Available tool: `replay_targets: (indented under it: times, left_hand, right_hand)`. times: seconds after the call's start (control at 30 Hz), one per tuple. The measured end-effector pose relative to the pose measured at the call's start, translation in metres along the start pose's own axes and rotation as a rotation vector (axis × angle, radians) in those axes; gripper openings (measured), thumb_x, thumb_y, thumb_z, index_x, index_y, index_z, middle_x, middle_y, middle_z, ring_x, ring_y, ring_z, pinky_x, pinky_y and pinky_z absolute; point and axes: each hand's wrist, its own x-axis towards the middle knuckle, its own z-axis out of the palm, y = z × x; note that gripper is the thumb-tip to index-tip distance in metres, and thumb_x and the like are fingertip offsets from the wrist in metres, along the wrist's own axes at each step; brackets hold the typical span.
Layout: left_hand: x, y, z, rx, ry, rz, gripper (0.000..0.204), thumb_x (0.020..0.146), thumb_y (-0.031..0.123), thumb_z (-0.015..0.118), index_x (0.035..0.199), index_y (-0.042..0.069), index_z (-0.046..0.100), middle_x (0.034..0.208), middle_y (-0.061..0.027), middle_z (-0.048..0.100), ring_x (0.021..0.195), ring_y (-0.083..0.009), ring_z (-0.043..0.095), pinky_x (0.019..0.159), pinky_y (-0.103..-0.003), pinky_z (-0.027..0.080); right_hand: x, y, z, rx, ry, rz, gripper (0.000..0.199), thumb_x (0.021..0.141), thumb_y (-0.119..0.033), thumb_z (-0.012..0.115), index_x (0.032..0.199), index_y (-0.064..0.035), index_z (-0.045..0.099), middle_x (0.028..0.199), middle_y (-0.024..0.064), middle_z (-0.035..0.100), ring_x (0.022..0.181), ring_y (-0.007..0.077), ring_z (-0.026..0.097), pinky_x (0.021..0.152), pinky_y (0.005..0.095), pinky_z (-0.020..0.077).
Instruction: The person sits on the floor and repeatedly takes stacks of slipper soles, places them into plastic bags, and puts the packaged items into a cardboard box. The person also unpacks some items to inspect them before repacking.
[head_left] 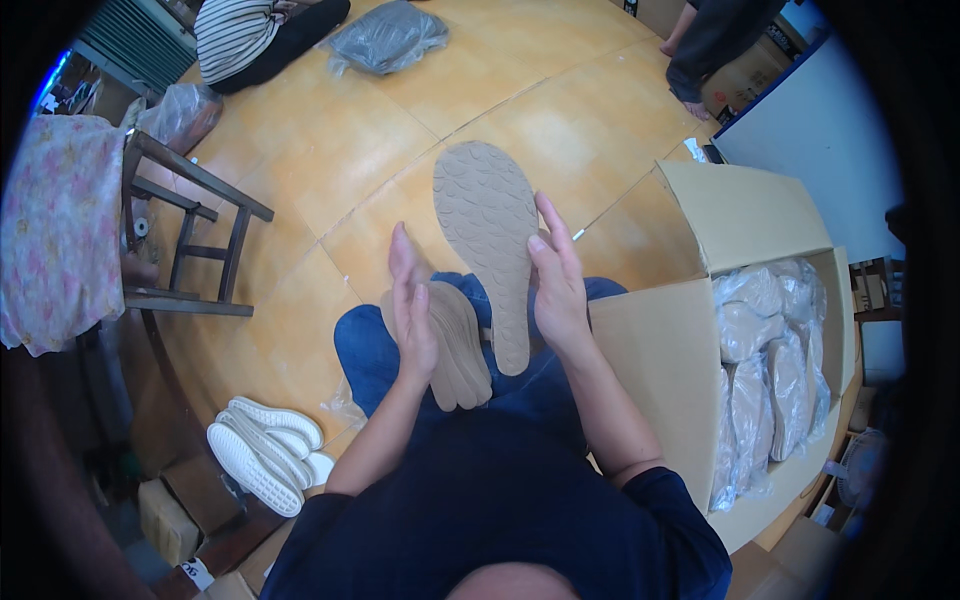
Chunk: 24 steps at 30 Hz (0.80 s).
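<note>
The fingers of my right hand (563, 305) hold a tan insole (488, 230) by its right edge, my thumb tip at the rim; most of my other fingers are hidden behind the first one. The insole stands over my lap, wide end away from me, its embossed scale-like face toward me. Whether its narrow end touches my jeans (362, 355), I can't make out.

My left hand (413, 330) is stretched out, thumb raised, against a fanned stack of insoles (460, 350) on my lap. It covers part of the stack, so I cannot tell whether those fingers grip it, nor how many insoles there are.

To my right, an open carton (655, 360) holds wrapped bundles (752, 395), blurred by their crinkled plastic. White soles (265, 450) overlap on the floor at my left. Ahead, a grey bundle (388, 40) sits in plastic, contents unclear, and two people are cut off by the top edge.
</note>
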Motion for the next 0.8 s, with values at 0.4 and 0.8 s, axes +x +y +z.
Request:
replay_targets:
  times: [0.4, 0.8]
  left_hand:
    - [-0.009, 0.053, 0.028, -0.911, -0.379, -0.169, 0.056, 0.102, 0.042, 0.038, 0.144, 0.004, 0.035, 0.142, -0.0137, 0.045, 0.131, -0.0265, 0.045, 0.111, -0.043, 0.035]
    - [-0.004, 0.063, 0.025, -0.654, -0.247, -0.197, 0.057, 0.102, 0.041, 0.035, 0.145, 0.004, 0.032, 0.14, -0.0218, 0.046, 0.115, -0.0292, 0.056, 0.096, -0.043, 0.049]
  right_hand:
    - [-0.004, 0.042, 0.005, -0.337, -0.125, -0.044, 0.043, 0.1, -0.013, 0.046, 0.141, -0.0004, 0.042, 0.143, 0.0156, 0.042, 0.125, 0.0212, 0.047, 0.101, 0.0328, 0.0405]
    - [0.008, 0.028, -0.007, 0.023, -0.029, 0.121, 0.052, 0.1, -0.009, 0.048, 0.148, -0.0035, 0.029, 0.138, 0.0143, 0.047, 0.117, 0.0204, 0.055, 0.098, 0.0353, 0.0462]
